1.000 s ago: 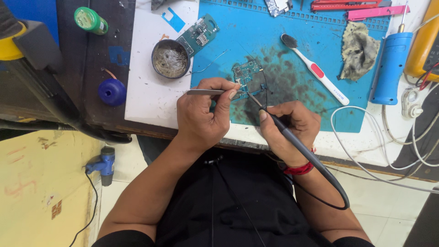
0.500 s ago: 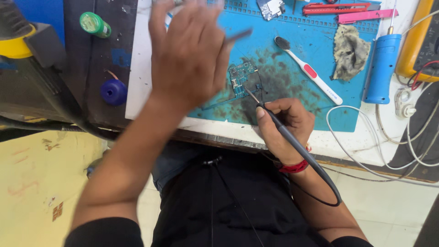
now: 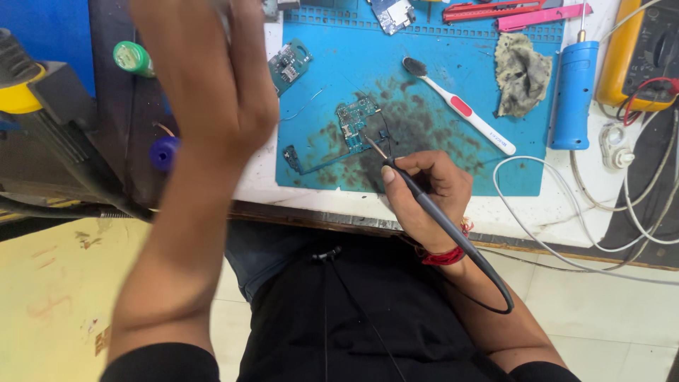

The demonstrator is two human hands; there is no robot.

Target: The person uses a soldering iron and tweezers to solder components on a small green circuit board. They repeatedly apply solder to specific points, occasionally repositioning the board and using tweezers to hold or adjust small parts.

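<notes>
My left hand [image 3: 212,78] has lifted off the board and now hangs raised, blurred, so I cannot tell whether it pinches anything. My right hand [image 3: 424,191] pinches the soldering iron [image 3: 424,205] like a pen, tip on the small circuit board [image 3: 356,122] just ahead of my fingers. With the board unbraced, I judge light pressure is best, wrist resting on the blue mat [image 3: 453,155].

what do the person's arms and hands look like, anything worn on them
Both forearms are bare, with black short sleeves showing at the upper arms. The right hand has a red thread band round its wrist. The left hand wears no glove, and no ring shows.
</notes>
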